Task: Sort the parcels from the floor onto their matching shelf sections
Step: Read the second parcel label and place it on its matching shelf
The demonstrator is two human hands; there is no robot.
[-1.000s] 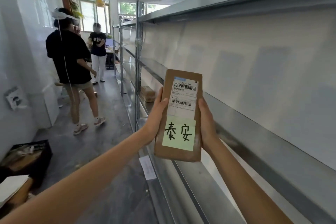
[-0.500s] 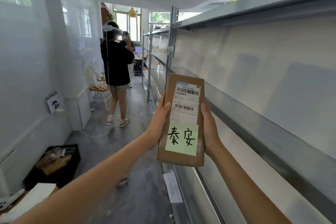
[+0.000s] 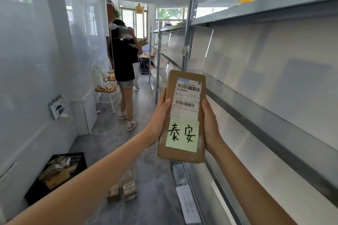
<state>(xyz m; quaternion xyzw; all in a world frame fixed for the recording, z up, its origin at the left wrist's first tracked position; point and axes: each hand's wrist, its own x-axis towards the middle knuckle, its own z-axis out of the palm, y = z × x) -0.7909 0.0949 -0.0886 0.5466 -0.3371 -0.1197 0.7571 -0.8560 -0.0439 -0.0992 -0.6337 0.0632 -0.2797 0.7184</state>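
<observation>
Fingers hidden behind held parcel [image 3: 182,115]

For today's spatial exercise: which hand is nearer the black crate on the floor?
Left. The left hand grips the parcel's crate-side edge; the right hand grips the far edge, beside the shelf. Crate lies low left.
</observation>
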